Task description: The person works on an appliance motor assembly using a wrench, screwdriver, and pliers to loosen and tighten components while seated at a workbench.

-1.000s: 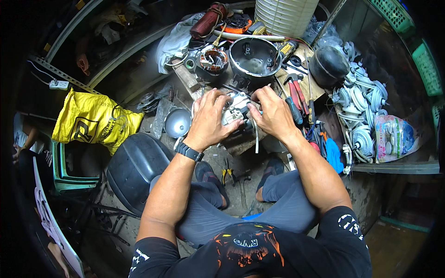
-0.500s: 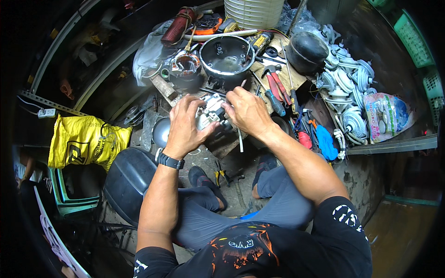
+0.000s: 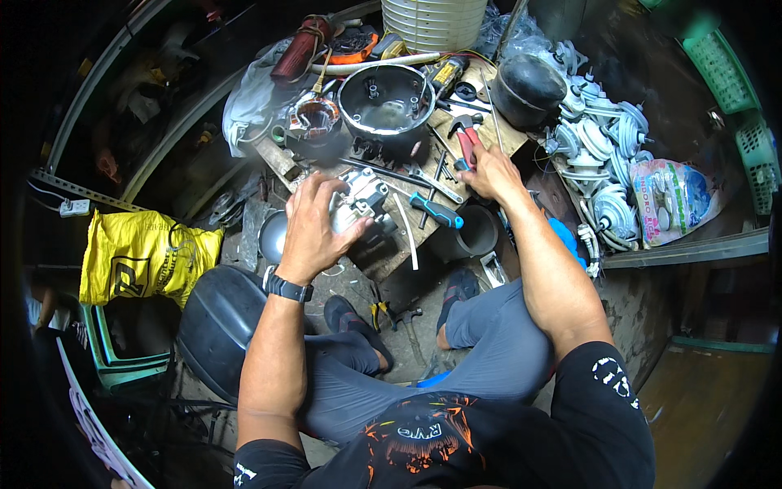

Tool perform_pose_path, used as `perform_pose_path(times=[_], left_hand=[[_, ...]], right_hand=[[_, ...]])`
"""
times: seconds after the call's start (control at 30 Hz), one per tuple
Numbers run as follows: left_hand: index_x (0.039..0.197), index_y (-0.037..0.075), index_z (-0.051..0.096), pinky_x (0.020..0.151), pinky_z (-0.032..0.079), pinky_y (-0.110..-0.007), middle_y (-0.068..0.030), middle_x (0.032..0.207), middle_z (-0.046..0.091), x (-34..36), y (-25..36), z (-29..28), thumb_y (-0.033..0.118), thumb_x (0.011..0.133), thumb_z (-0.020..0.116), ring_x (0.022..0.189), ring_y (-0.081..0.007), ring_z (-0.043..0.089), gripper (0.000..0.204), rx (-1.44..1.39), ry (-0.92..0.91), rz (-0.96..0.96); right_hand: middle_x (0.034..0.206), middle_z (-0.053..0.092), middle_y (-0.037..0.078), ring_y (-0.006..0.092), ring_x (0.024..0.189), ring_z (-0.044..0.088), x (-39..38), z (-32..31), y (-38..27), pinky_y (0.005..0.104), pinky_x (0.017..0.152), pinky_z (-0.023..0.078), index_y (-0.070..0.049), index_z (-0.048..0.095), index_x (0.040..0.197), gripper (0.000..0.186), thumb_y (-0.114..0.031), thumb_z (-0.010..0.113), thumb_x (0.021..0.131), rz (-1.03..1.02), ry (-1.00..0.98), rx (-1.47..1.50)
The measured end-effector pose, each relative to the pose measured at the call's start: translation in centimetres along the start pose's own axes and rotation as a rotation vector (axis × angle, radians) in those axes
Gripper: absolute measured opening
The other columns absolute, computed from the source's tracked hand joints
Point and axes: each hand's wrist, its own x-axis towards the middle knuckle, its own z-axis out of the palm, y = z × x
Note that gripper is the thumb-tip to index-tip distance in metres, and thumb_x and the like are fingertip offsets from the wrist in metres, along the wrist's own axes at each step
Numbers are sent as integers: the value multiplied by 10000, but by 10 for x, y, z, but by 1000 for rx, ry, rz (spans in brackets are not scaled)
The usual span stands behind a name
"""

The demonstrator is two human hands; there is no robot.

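Observation:
My left hand (image 3: 312, 220) curls round the side of a pale, block-like metal part (image 3: 358, 200), thumb at its near edge and fingers over its far side. A black watch is on that wrist. Further right, my right hand (image 3: 495, 174) closes over the handle of a red-handled hammer (image 3: 467, 134); the lower handle is hidden by the hand. A blue tool end (image 3: 463, 165) shows beside its fingers. Between my hands lie a teal-and-black screwdriver (image 3: 437, 210), a long metal wrench (image 3: 440, 186) and a thin white strip (image 3: 407, 232).
Behind sit a round black housing (image 3: 386, 102), a copper-wound stator (image 3: 316, 118) and a white bucket (image 3: 432, 24). Grey-white motor parts (image 3: 599, 143) crowd the right. A yellow sack (image 3: 147, 257) is at the left. Pliers (image 3: 379, 308) and a small hammer (image 3: 410, 316) lie on the floor.
My right hand has left the pale part and moved right to the red-handled hammer. The teal screwdriver now shows on the bench. My left hand stays at the pale part.

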Motion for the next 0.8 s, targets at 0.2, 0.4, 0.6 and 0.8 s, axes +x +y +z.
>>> perform_pose_path(times=[0.2,0.4,0.6,0.8], left_hand=[[1235,50,622,1074,434,-526,-142,1290,596,5,2,6,392,787,863,1258,-367,564,612,-59,-26,-55],[1235,56,623,1089,420,-513,-139,1299,601,4,-1,7,420,792,866,1291,-372,552,623,-48,-9,-55],[1244,57,625,1089,419,-504,-142,1292,595,4,0,7,418,795,865,1296,-369,543,625,-52,-6,-53],[1258,67,625,1091,416,-519,-137,1314,592,0,1,5,405,795,865,1315,-366,540,621,-4,-21,-73]], right_hand=[[1337,574,287,477,1266,604,9,28,14,523,1045,517,-66,561,1388,637,-305,815,855,108,-42,54],[1233,607,265,457,1161,649,25,28,37,511,983,535,-52,608,1304,530,-199,838,850,39,84,37],[1278,584,235,441,1247,596,25,26,28,521,1039,496,-80,615,1341,573,-355,827,885,57,136,-13],[1255,599,228,426,1235,578,27,8,27,543,1041,483,-98,673,1253,401,-280,772,910,43,260,1]])
